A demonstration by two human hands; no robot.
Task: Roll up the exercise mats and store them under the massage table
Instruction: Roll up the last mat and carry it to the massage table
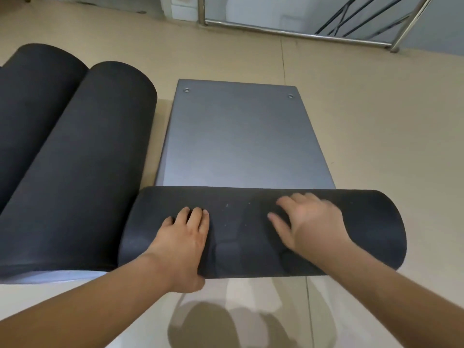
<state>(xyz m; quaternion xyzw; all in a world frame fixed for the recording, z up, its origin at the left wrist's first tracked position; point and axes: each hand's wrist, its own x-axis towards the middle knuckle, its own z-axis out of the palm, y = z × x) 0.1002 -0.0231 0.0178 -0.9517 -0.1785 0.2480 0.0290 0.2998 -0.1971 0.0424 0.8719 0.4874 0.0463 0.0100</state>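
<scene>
Beside two rolled mats (75, 156), both hands' fingers (195, 217) spread flat on half-rolled mat (371, 222).

three dark exercise mats in view: one mat half rolled (251, 234) with its flat grey part still spread on the floor, plus two fully rolled mats, the nearer roll (82, 167) and the farther roll (32, 101), lying side by side at left. two bare hands on the half-rolled one, the left hand (185, 247) and the right hand (311, 222). two small metal eyelets, left eyelet (186, 90) and right eyelet (290, 96), at the flat mat's far corners; one steel railing (288, 31) at the back.
</scene>
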